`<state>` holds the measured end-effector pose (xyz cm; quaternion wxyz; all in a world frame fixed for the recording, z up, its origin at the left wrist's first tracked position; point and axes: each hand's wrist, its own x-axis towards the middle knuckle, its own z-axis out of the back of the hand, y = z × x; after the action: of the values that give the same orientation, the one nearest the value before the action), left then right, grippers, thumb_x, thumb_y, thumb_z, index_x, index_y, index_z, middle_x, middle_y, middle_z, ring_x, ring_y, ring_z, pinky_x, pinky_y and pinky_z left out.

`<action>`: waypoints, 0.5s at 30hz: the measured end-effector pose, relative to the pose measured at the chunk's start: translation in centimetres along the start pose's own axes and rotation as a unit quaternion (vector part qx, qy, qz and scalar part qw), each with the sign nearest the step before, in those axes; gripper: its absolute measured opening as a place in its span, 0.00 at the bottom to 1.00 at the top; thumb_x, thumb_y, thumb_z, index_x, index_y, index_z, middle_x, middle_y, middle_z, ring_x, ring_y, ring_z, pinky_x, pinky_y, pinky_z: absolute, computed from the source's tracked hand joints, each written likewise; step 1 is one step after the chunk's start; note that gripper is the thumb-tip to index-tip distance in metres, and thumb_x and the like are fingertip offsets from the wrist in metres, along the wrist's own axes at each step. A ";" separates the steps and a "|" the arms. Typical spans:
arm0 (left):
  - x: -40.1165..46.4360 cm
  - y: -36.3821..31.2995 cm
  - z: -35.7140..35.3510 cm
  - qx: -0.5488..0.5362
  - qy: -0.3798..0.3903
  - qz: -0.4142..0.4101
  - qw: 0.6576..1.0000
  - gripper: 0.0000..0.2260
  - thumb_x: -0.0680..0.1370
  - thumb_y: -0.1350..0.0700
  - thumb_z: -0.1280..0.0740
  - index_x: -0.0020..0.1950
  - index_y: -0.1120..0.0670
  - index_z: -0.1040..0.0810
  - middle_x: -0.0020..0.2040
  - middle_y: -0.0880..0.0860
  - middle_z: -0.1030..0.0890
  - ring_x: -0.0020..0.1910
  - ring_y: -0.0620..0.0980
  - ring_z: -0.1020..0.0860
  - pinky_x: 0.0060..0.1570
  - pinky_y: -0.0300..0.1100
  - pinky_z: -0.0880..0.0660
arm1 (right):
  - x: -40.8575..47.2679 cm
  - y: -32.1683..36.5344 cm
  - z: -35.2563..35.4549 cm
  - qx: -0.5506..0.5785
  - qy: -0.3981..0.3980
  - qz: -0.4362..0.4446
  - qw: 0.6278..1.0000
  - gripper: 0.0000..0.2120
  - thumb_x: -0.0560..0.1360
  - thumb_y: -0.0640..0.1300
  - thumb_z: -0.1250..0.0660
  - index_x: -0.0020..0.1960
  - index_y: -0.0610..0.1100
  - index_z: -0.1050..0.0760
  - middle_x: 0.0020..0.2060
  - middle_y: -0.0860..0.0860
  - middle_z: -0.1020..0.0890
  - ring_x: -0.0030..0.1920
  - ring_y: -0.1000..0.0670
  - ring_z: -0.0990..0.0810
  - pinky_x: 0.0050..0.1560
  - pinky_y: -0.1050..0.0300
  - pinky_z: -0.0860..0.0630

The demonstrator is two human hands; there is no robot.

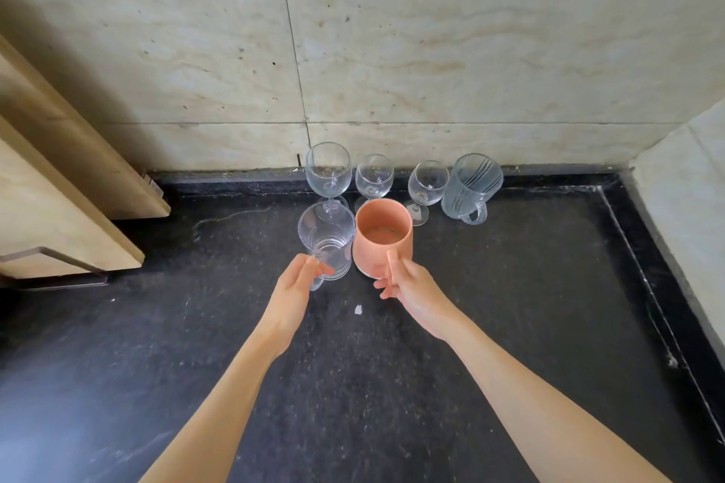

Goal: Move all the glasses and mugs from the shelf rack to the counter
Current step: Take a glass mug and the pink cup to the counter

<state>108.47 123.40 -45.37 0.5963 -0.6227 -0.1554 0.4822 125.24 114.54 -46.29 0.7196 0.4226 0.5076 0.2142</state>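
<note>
Two hands reach forward over a dark desk (510, 325). The left hand (292, 286) pinches the handle of a clear mug (325, 239); the right hand (408, 288) grips an orange mug (382, 237) handle. Both mugs stand upright, seemingly resting, just ahead of the fingers. Four glasses stand beyond them.

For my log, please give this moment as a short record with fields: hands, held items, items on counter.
left hand: grips handle of clear glass mug
right hand: grips handle of orange mug
back row: three wine glasses, one striped glass mug
surface: dark counter
</note>
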 end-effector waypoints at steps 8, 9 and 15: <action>1.4 -0.6 0.0 0.007 -0.018 -0.013 1.000 0.14 0.81 0.53 0.47 0.47 0.55 0.23 0.52 0.53 0.23 0.53 0.46 0.26 0.55 0.39 0.34 | 1.1 -0.3 0.2 0.018 0.013 -0.011 1.000 0.18 0.81 0.51 0.50 0.42 0.42 0.27 0.53 0.46 0.21 0.54 0.46 0.22 0.43 0.59 0.24; 1.4 -0.8 -0.1 0.005 -0.022 -0.013 1.000 0.14 0.81 0.53 0.47 0.46 0.54 0.23 0.50 0.51 0.22 0.52 0.45 0.26 0.53 0.35 0.34 | 1.1 -0.4 0.2 0.009 0.008 -0.014 1.000 0.18 0.80 0.51 0.49 0.44 0.42 0.26 0.53 0.46 0.21 0.54 0.47 0.22 0.43 0.59 0.23; 0.7 -2.3 -0.4 0.094 -0.066 0.014 0.993 0.15 0.80 0.51 0.45 0.57 0.58 0.26 0.52 0.55 0.22 0.49 0.50 0.25 0.44 0.43 0.30 | 0.0 -0.1 0.0 -0.085 -0.043 0.000 0.995 0.17 0.79 0.56 0.48 0.54 0.45 0.29 0.54 0.50 0.23 0.47 0.53 0.22 0.43 0.61 0.22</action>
<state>109.98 124.28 -43.72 0.6340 -0.5327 -0.1395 0.5430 125.24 114.43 -46.36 0.7739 0.3688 0.4565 0.2380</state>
